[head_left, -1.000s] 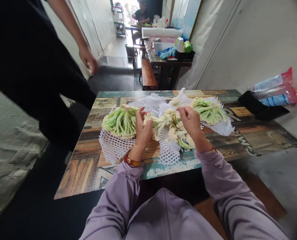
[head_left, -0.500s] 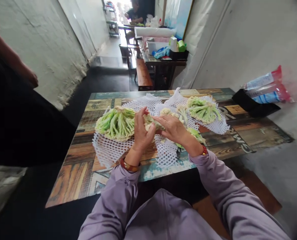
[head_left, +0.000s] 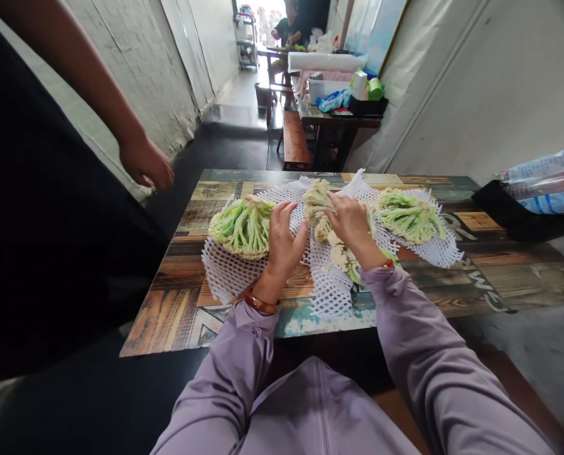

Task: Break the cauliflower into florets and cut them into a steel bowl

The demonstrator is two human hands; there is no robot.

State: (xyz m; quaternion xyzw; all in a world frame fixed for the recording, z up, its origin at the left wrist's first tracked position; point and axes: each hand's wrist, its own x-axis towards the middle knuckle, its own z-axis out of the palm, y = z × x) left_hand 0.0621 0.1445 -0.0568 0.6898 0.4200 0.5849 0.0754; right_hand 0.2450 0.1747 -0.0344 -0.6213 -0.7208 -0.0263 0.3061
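White foam netting (head_left: 329, 287) on a patterned wooden table (head_left: 177, 309) carries pale cauliflower pieces (head_left: 320, 208), gripped by the right hand (head_left: 353, 222); the left hand (head_left: 284, 237) is held beside them, fingers spread.

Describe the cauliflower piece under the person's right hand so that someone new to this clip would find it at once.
Start at the patchwork wooden table and its white foam netting. Three cauliflower clumps lie on it; take the middle cauliflower piece, under the right hand. Unlike the left clump and the right clump, which show green stems, it is mostly pale and creamy, and it is the only one gripped.
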